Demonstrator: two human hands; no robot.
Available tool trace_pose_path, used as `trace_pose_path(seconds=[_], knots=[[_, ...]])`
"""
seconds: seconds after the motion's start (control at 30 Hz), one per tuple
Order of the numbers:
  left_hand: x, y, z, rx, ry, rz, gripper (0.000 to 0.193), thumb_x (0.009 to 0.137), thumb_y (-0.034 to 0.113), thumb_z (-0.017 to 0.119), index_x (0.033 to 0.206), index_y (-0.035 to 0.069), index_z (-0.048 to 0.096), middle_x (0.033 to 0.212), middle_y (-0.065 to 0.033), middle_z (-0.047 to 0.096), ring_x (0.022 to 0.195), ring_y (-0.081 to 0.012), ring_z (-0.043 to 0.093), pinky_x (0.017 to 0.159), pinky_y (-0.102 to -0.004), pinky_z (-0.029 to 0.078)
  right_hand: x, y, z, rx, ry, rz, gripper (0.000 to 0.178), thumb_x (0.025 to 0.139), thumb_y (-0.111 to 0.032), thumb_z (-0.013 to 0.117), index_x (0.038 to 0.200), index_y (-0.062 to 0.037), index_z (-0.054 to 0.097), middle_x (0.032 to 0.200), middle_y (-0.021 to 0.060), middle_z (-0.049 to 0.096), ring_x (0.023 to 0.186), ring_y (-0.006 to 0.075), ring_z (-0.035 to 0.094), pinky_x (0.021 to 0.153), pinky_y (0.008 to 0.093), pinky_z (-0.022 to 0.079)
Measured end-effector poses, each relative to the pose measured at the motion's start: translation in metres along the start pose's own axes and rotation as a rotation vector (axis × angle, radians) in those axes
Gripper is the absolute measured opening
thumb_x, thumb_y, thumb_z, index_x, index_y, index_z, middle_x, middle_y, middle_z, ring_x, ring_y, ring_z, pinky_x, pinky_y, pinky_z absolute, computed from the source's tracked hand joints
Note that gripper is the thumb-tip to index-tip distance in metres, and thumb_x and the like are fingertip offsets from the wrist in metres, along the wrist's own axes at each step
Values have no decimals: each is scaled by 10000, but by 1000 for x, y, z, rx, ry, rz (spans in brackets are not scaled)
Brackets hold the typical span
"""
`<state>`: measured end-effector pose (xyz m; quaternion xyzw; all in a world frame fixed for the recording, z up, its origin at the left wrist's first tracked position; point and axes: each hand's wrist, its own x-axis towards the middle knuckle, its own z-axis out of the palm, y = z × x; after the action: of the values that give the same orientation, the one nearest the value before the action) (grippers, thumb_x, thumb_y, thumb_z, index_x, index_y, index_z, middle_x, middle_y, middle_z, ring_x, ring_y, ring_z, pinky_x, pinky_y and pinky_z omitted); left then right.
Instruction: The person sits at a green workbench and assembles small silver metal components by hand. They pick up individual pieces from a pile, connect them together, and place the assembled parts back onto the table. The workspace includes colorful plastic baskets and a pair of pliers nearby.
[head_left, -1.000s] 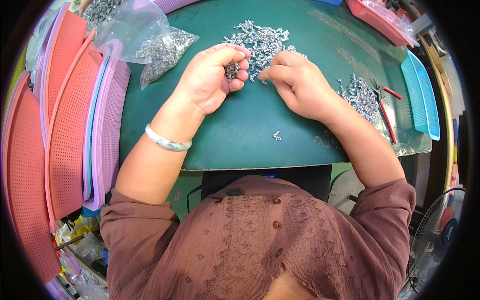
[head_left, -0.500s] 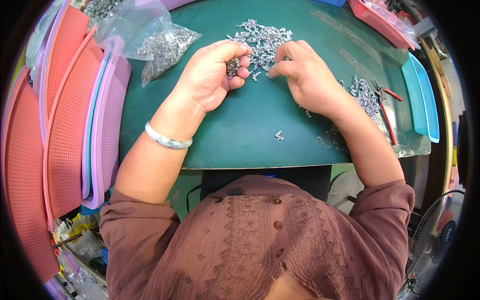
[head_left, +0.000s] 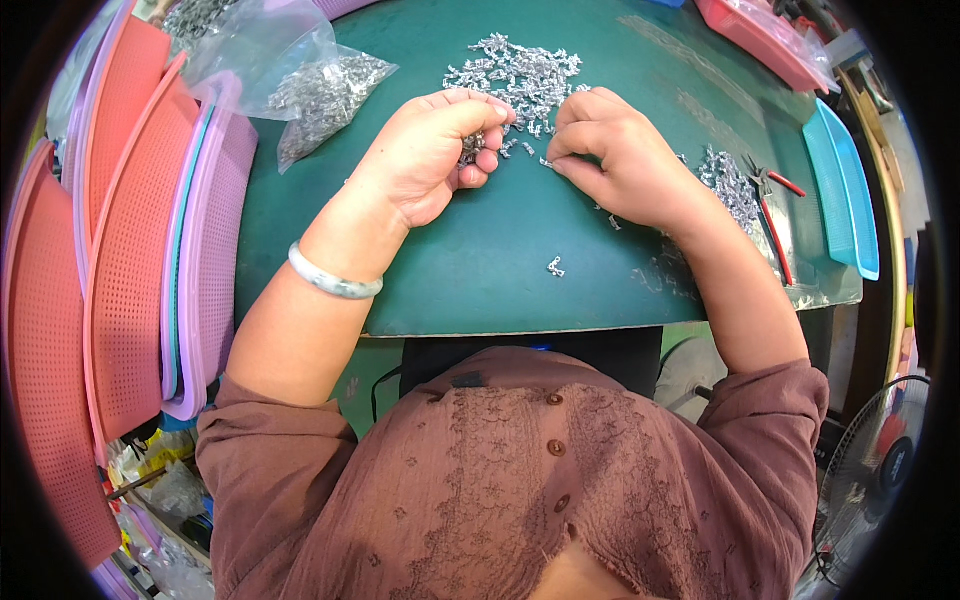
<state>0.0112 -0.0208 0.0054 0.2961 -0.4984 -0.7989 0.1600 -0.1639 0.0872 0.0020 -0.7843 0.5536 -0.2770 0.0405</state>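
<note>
A loose pile of small silvery metal pieces (head_left: pixel 530 75) lies on the green tabletop (head_left: pixel 480 270). Just in front of its left side, my left hand (head_left: pixel 435 150) is curled around a cluster of small metal parts (head_left: pixel 470 148), partly hidden by the fingers. My right hand (head_left: pixel 625 155) is at the pile's near right, thumb and index finger pinched at a small silvery piece (head_left: pixel 546 162). A single small metal piece (head_left: pixel 556 267) rests apart, closer to the table's front edge. Beyond my right wrist sits a second heap of metal pieces (head_left: pixel 728 185).
Red-handled pliers (head_left: pixel 770 215) lie beside the second heap. A blue plastic basket (head_left: pixel 838 190) stands at the right edge, a pink tray (head_left: pixel 765 42) at the far right. A clear bag of metal parts (head_left: pixel 325 100) is at left, near stacked baskets (head_left: pixel 135 270). A fan (head_left: pixel 880 470) stands lower right.
My right hand's thumb and fingertips have shifted slightly down and right, with a small piece now at them. My left hand has moved slightly right. The view has shifted a little.
</note>
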Motion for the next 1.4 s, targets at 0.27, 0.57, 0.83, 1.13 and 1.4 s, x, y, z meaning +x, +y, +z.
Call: trace_pose_path(seconds=[0.27,0.57,0.83,1.13,1.4], knots=[[-1,0,2,61,-36,-19,86,847,117,530,855,46,578,613,30,503,494,-39,453,397,-147,319,0,-2,1,3,48,24,54,692,-48,594,738,-23,606,782,86,545,783,273,508,714,345,431],[-2,0,3,83,-43,-38,96,850,126,533,856,42,579,606,28,493,485,-35,441,389,-147,314,1,-3,2,-9,29,13,58,700,-53,602,753,-30,595,774,92,547,773,281,513,717,351,429],[-6,0,10,166,-79,-130,115,845,139,546,819,34,584,618,6,498,468,-52,424,382,-152,295,3,-13,2,121,171,17,84,706,-44,604,784,-38,576,754,109,591,724,297,565,644,364,454],[-4,-5,10,110,-60,-24,78,819,125,585,817,47,581,639,14,509,495,-41,439,405,-148,308,1,-13,0,430,195,209,100,760,-50,606,850,-7,590,747,81,583,690,170,581,626,283,464],[-4,-6,11,118,-65,30,87,804,134,613,818,53,583,631,24,508,496,-37,442,411,-146,311,-1,-9,-2,467,129,242,101,775,-70,611,837,10,604,763,76,570,679,137,547,624,251,452]])
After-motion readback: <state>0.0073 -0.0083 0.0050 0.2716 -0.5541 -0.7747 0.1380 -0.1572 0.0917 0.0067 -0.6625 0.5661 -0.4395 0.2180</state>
